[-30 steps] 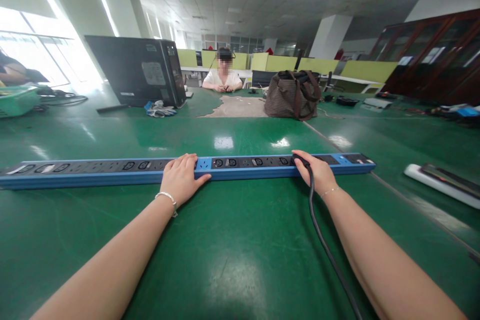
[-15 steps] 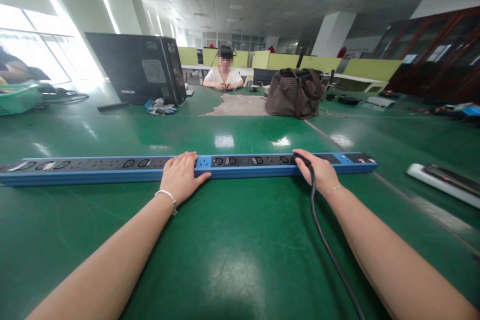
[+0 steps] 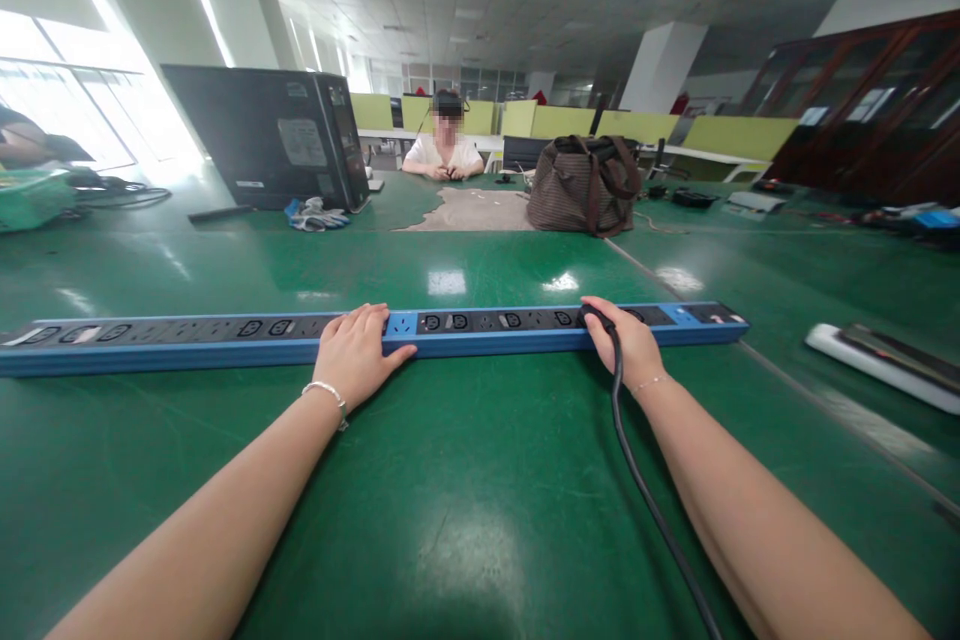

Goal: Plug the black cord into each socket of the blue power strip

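Note:
A long blue power strip (image 3: 487,344) with a row of black sockets lies crosswise on the green table. My left hand (image 3: 354,352) is laid over it left of the middle, fingers across the top and thumb along the near side, holding it. Towards the strip's right part, my right hand (image 3: 626,345) is closed around a black plug (image 3: 594,313) at the sockets. Fingers hide much of this plug, so how deep it sits I cannot tell. From it a black power cord (image 3: 637,465) runs down towards me, beside my right forearm.
A black computer case (image 3: 259,135), gloves (image 3: 316,214) and a brown bag (image 3: 581,182) stand or lie beyond the strip. At right is a white bar-shaped object (image 3: 877,368); at far left, a green basket (image 3: 34,200). A person (image 3: 444,152) sits across the table.
The whole view has shifted slightly. Both hands keep their places on the strip and the plug, with no other clear movement.

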`<state>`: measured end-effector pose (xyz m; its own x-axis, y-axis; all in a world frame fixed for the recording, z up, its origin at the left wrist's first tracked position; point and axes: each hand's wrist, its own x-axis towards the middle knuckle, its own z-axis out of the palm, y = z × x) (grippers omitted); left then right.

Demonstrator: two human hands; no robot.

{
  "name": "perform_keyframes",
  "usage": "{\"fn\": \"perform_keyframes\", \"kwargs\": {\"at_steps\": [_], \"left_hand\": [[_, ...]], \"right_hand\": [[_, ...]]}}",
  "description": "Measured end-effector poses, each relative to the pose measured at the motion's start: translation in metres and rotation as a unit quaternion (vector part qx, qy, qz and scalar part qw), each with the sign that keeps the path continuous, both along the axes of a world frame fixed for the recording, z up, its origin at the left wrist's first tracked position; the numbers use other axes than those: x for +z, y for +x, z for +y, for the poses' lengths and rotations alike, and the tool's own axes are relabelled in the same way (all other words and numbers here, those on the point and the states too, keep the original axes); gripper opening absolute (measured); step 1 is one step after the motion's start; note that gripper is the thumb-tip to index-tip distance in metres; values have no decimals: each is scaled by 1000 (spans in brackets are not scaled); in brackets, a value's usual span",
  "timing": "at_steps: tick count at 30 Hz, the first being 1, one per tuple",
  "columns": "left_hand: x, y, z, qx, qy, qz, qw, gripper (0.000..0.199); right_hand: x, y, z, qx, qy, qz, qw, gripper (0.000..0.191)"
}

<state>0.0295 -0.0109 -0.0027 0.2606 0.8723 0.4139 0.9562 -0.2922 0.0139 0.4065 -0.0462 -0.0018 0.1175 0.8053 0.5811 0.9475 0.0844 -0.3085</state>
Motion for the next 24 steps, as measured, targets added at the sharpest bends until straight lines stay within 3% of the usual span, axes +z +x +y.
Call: {"fn": "perform_keyframes", "kwargs": {"at_steps": [4,9,11,20,24], "left_hand": [[0,0,0,-1,4,0,1000,62],[0,1,-1,-6,7,0,1000,62],[0,1,-1,-6,7,-3,1000,62],[0,0,0,-5,3,-9,1000,61],[1,1,-1,-8,6,-7,1000,61]], "right_hand": [[-4,-3,2,-10,33,2,999,40],[-1,-10,1,-141,5,16,990,42],[1,-12,0,-162,-7,18,987,39],[-2,-8,4,-97,39,70,992,35],[12,0,8,-116,175,191,959,45]]}}
